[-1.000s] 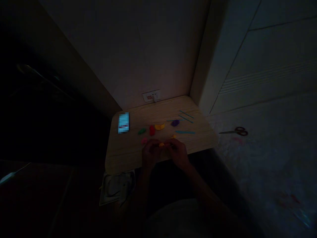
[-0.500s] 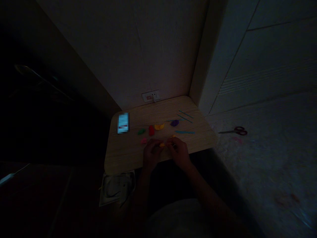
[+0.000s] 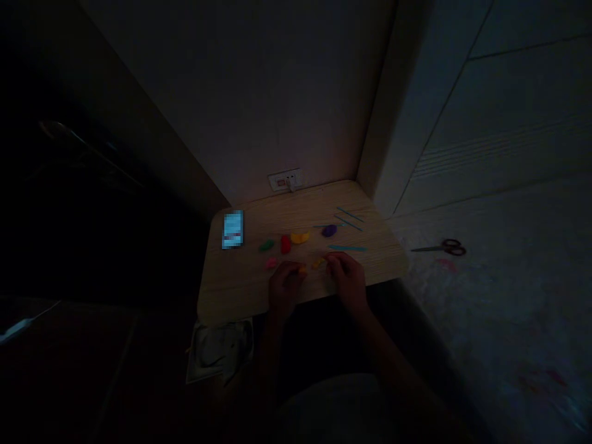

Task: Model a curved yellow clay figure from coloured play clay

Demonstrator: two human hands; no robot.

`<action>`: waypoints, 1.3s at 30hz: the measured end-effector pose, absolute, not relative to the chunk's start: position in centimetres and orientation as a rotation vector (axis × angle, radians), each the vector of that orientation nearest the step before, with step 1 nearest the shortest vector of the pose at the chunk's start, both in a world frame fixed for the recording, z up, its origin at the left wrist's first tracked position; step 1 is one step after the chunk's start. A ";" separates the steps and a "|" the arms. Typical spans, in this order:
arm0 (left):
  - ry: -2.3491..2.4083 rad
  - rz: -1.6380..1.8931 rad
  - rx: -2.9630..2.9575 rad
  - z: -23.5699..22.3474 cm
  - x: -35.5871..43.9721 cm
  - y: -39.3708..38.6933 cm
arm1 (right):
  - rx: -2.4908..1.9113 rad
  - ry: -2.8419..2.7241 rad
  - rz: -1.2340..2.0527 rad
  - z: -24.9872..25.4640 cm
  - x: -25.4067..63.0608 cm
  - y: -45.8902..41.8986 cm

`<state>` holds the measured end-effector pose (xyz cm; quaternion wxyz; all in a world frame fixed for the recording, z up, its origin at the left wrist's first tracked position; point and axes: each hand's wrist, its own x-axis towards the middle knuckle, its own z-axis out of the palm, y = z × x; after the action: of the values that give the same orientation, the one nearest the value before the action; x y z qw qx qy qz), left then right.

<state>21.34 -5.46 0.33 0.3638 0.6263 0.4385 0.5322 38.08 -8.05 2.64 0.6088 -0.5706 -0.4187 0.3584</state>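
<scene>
In dim light, my left hand point(image 3: 283, 288) pinches a small orange piece of modelling clay point(image 3: 302, 269) at its fingertips, low over the front of the wooden table point(image 3: 231, 290). To the right, my right hand point(image 3: 348, 276) has thumb and fingers closed at the end of a thin bit of yellow-orange modelling clay point(image 3: 317, 263). A gap separates the two hands. Beyond them lie a yellow lump point(image 3: 300, 238), a red lump point(image 3: 285, 244), a green lump point(image 3: 267, 245) and a purple lump point(image 3: 329, 230). Beside my left hand is a pink lump point(image 3: 271, 263).
Several thin blue sticks, one thicker blue stick point(image 3: 346, 248) among them, lie on the table's right side. A lit phone point(image 3: 232, 229) is at the left. Scissors point(image 3: 444, 248) lie right of the table; a tray point(image 3: 219, 351) sits below its left corner. A wall socket point(image 3: 285, 180) is behind.
My right hand has moved right, away from my left hand, and the gap between them has widened. Small yellow-orange bits now show beside the right fingertips. The view has shifted slightly.
</scene>
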 end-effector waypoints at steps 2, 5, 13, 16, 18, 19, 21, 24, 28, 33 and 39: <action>1.177 1.406 1.580 0.4 21.1 -5.9 | -1.301 -0.967 0.845 2.4 38.0 -8.0; 1.277 1.515 1.578 0.5 19.6 -6.5 | -1.221 -0.993 0.880 2.2 38.1 -7.9; 1.913 1.370 1.682 -0.2 11.2 -4.4 | -1.119 -0.913 1.056 2.6 37.9 -7.8; 2.011 1.228 1.865 -0.7 10.1 -3.9 | -1.133 -0.909 1.096 2.9 37.6 -7.8; 1.995 1.231 1.956 -1.0 10.2 -4.0 | -1.154 -0.934 1.100 3.1 37.4 -7.9; 1.976 1.234 1.990 -1.0 10.3 -4.0 | -1.162 -0.951 1.097 3.1 37.4 -8.0; 1.950 1.243 2.021 -1.1 10.5 -4.1 | -1.165 -0.983 1.083 3.2 37.5 -8.1; 1.909 1.270 2.027 -1.1 10.4 -4.1 | -1.137 -0.958 1.071 3.3 37.5 -8.1; 1.895 1.329 2.003 -1.1 9.9 -4.0 | -1.108 -0.895 1.094 3.5 37.4 -8.1; 1.871 1.444 2.008 0.5 10.5 -5.3 | -1.108 -0.927 1.111 3.5 37.4 -8.1; 1.552 1.721 1.791 4.1 17.5 -9.1 | -1.118 -0.988 1.077 3.5 36.8 -8.3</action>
<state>17.52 -9.11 4.06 0.1062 0.6079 0.5270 0.5843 36.81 -8.31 3.48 0.6059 -0.4833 -0.4271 0.4657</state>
